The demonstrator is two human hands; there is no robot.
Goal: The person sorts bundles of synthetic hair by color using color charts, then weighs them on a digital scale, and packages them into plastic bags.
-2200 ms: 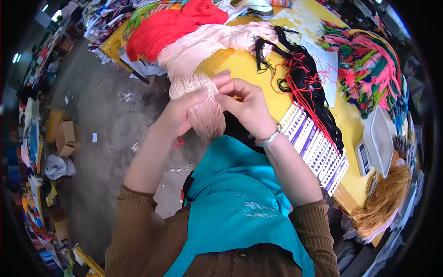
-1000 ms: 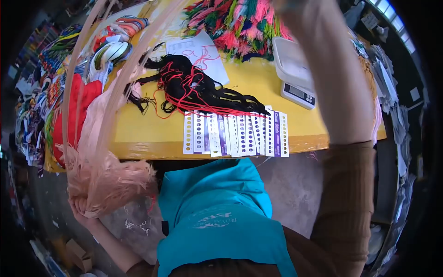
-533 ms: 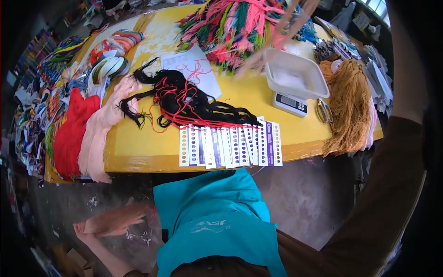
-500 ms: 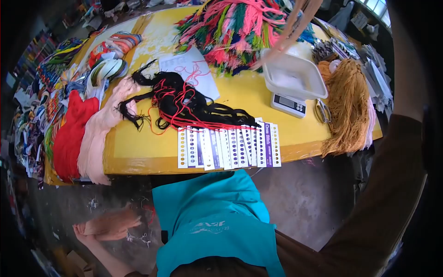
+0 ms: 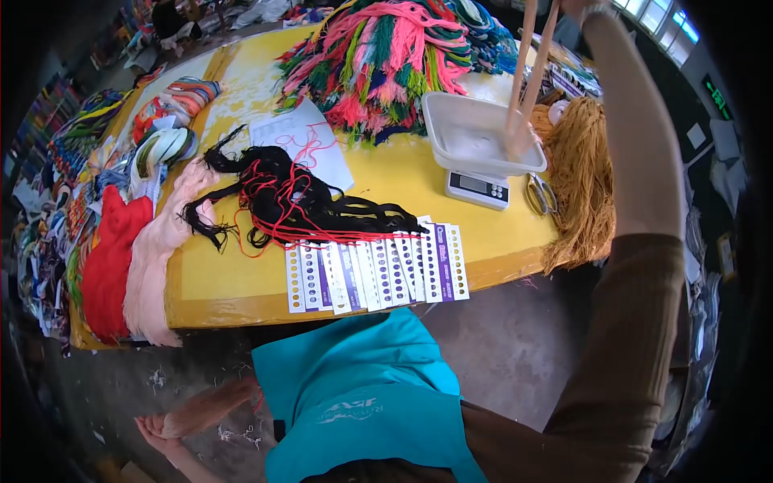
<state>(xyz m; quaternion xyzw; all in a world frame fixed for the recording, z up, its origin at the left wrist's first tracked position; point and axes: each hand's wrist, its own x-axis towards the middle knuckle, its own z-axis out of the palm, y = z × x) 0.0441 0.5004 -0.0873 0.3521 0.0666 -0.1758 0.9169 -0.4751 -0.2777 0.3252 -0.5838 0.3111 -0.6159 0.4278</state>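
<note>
Low at the left, beside the apron, my left hand (image 5: 158, 428) is closed round one end of a brownish-pink bundle of thread (image 5: 208, 409). At the top edge my right hand (image 5: 576, 8), partly cut off, grips long tan strands of thread (image 5: 538, 76). Their lower ends hang down into a white plastic tray (image 5: 481, 166). The tray sits on a small digital scale (image 5: 477, 190); its display is not readable. Scissors (image 5: 540, 195) lie just right of the scale.
On the yellow table (image 5: 233, 282) lie black thread (image 5: 290, 189) with red strands, punched cards (image 5: 378, 270), a multicoloured thread heap (image 5: 394, 64) and a golden-brown bundle (image 5: 584, 185). Red skeins (image 5: 117, 266) and pale pink skeins (image 5: 157, 266) hang over the left front edge.
My right arm has come further into view, and the tan strands now hang into the tray instead of swinging above it. The left hand's bundle shifts slightly; the view has turned.
</note>
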